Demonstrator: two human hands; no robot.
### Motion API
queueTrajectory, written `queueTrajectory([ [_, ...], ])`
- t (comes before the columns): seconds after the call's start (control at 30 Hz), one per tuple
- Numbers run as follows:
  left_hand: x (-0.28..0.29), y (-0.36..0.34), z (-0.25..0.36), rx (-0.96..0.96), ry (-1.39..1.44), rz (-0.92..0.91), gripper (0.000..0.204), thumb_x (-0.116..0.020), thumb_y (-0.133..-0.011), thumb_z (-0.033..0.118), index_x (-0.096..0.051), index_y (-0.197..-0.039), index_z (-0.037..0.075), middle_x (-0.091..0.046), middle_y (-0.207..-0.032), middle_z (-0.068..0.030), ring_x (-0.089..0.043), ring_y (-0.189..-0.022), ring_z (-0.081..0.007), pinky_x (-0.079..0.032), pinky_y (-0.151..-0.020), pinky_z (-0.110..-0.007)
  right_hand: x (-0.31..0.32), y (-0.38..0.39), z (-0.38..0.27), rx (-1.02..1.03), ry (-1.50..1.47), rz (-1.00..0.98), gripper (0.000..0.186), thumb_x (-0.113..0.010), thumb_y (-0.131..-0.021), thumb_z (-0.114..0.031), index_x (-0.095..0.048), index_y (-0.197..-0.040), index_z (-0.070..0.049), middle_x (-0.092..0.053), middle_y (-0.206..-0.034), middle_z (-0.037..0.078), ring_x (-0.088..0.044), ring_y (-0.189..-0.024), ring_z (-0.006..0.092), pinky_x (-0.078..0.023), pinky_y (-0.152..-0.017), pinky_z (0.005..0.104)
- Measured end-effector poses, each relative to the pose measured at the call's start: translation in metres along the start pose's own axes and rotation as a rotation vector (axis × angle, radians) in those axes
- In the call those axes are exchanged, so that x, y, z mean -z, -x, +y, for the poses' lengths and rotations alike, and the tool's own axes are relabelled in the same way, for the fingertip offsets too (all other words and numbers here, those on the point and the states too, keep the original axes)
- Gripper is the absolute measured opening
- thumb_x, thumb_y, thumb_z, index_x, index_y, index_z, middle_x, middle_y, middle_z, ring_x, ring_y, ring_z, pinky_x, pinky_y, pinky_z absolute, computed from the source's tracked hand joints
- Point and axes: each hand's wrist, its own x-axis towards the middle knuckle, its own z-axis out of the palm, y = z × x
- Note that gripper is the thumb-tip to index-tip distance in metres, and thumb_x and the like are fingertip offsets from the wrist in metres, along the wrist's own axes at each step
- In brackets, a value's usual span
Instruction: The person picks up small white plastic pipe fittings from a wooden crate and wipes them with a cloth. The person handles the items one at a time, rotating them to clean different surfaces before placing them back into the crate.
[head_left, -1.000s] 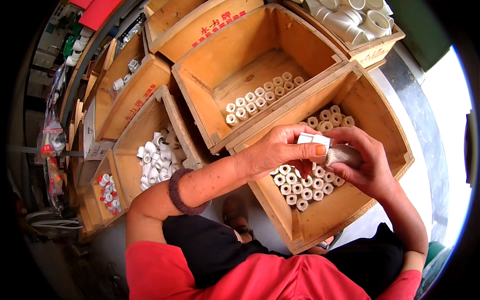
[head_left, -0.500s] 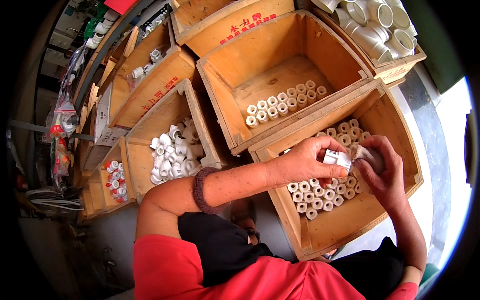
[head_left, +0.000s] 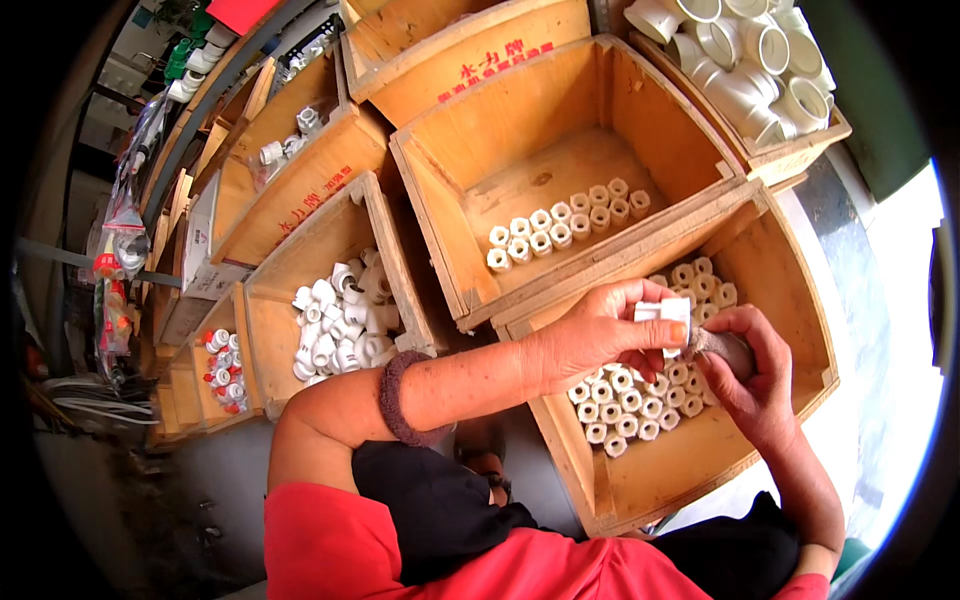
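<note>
My left hand (head_left: 610,335) pinches a white plastic pipe fitting (head_left: 655,318) between thumb and fingers. Beside it, my right hand (head_left: 755,375) is closed round a bunched greyish-brown cloth (head_left: 728,352), which touches the fitting's right end. Both hands are above the near wooden box (head_left: 690,490). In that box, several white threaded pipe fittings (head_left: 628,402) stand upright in close rows, partly hidden by my hands. Behind it, a second wooden box (head_left: 420,200) holds two rows of similar upright fittings (head_left: 560,222).
Left of my forearm, a wooden box (head_left: 265,300) holds a heap of white elbow fittings (head_left: 345,320). A smaller box (head_left: 180,400) has red and white fittings. Large white pipe pieces (head_left: 760,70) fill a crate at the far right. Plastic bags hang at the left.
The white fitting has turned in my left hand, and both hands have shifted slightly left. The boxes sit a little lower in view.
</note>
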Motion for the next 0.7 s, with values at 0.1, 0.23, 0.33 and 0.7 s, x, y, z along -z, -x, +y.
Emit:
queueTrajectory([
  [0.1, 0.003, -0.003, 0.004, -0.067, -0.105, -0.082, 0.043, -0.069, -0.089, 0.011, -0.050, -0.126, 0.003, -0.062, -0.102, -0.0032, -0.062, -0.086, -0.0106, -0.054, -0.075, -0.026, -0.001, 0.000, 0.000, -0.169, -0.137, 0.034, 0.026, -0.069, -0.082, -0.007, -0.057, -0.104, -0.001, -0.061, -0.089, 0.006, -0.058, -0.082, 0.0131, -0.048, -0.075, 0.0262],
  [0.23, 0.007, -0.009, -0.005, -0.202, -0.303, -0.118, 0.048, -0.073, -0.083, 0.002, -0.050, -0.126, 0.003, -0.061, -0.102, -0.0026, -0.061, -0.092, -0.0097, -0.054, -0.080, -0.027, 0.001, -0.008, -0.002, -0.276, -0.240, 0.033, 0.022, -0.066, -0.085, -0.008, -0.056, -0.104, -0.001, -0.060, -0.095, 0.003, -0.056, -0.087, 0.0102, -0.047, -0.079, 0.0244],
  [0.33, 0.009, -0.006, -0.011, -0.198, -0.355, -0.126, 0.049, -0.076, -0.079, 0.001, -0.052, -0.122, 0.004, -0.060, -0.103, -0.0023, -0.059, -0.096, -0.0085, -0.053, -0.082, -0.025, -0.003, -0.007, 0.000, -0.347, -0.313, 0.050, 0.021, -0.066, -0.086, -0.008, -0.057, -0.104, 0.000, -0.060, -0.094, 0.003, -0.056, -0.088, 0.0099, -0.047, -0.079, 0.0242],
  [0.7, 0.018, -0.011, -0.013, -0.126, -0.384, -0.017, 0.050, -0.078, -0.077, 0.001, -0.053, -0.121, 0.003, -0.062, -0.108, -0.0029, -0.060, -0.100, -0.0103, -0.053, -0.086, -0.026, -0.003, -0.012, 0.003, -0.030, -0.056, -0.005, 0.025, -0.071, -0.077, -0.005, -0.061, -0.100, -0.002, -0.061, -0.087, 0.007, -0.059, -0.080, 0.0180, -0.048, -0.071, 0.0290],
])
